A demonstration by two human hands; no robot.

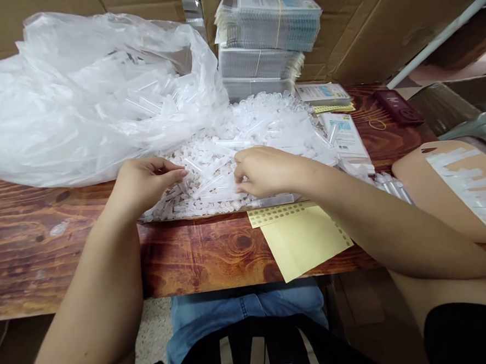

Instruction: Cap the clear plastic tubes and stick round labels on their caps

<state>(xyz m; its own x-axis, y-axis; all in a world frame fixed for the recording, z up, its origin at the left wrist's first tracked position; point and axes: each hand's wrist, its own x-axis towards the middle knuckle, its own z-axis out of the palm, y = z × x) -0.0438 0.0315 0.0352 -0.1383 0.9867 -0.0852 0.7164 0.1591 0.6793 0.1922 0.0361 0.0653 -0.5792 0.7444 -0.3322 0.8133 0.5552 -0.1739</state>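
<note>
A heap of small white plastic pieces and clear tubes (214,186) spreads over a low tray on the wooden table. My left hand (142,185) is at the heap's left side, thumb and fingertips pinched close together; anything between them is too small to make out. Over the middle of the heap, my right hand (263,172) has its fingers curled down among the pieces, and what they grip is hidden. A larger clear tube (272,200) lies along the tray's front edge, just below my right hand.
A big translucent plastic bag (77,104) of tubes stands at the back left. Banded stacks of printed packets (266,27) rise behind the heap. Yellow sticker sheets (300,244) overhang the table's front edge. To the right are a tan board with white strips (410,163) and a dark red box (399,107).
</note>
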